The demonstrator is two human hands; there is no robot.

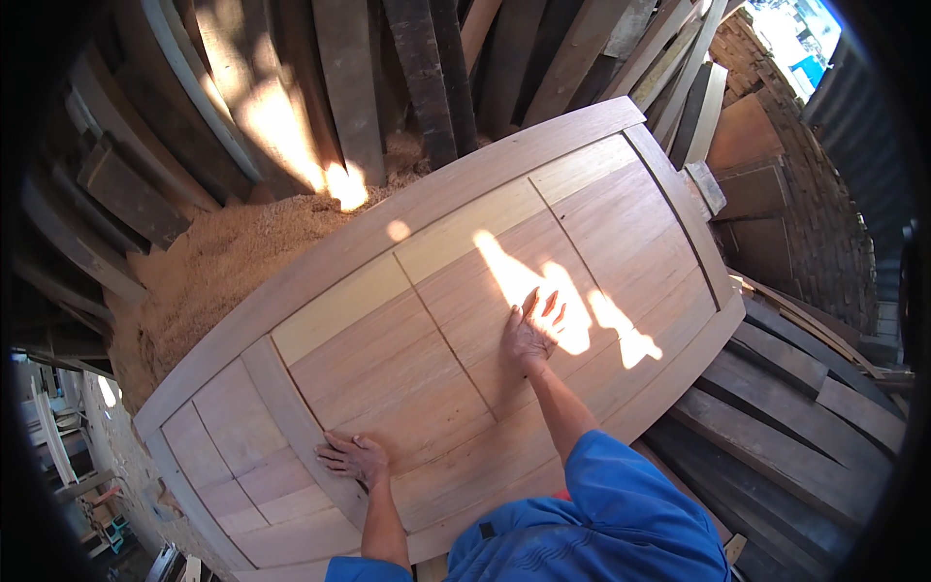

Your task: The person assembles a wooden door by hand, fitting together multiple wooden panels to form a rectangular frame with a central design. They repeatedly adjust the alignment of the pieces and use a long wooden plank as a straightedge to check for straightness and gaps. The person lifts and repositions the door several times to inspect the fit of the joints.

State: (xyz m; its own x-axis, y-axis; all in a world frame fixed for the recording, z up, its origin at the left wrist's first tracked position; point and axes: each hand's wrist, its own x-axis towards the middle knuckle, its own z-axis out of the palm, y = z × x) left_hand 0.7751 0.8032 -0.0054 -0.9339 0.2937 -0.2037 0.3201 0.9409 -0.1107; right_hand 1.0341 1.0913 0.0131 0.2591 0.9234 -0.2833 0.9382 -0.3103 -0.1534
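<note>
A large unfinished wooden door (388, 359) lies slantwise in front of me, its frame around several flat panels split by thin dark grooves. My left hand (355, 458) rests on it with the fingers spread, beside the crosspiece between the small lower panels and the long upper ones. Farther up and to the right, my right hand (536, 330) is on the panel face, fingers apart and partly lit by a bright sun patch. Neither hand holds anything. The door's underside and what bears it are hidden.
Many boards (339, 87) lean upright behind the door. A heap of sawdust (233, 257) lies at the left. Stacked dark planks (776, 427) are on the right, near a woven wall (824, 194). Cluttered tools (107, 529) sit at the lower left.
</note>
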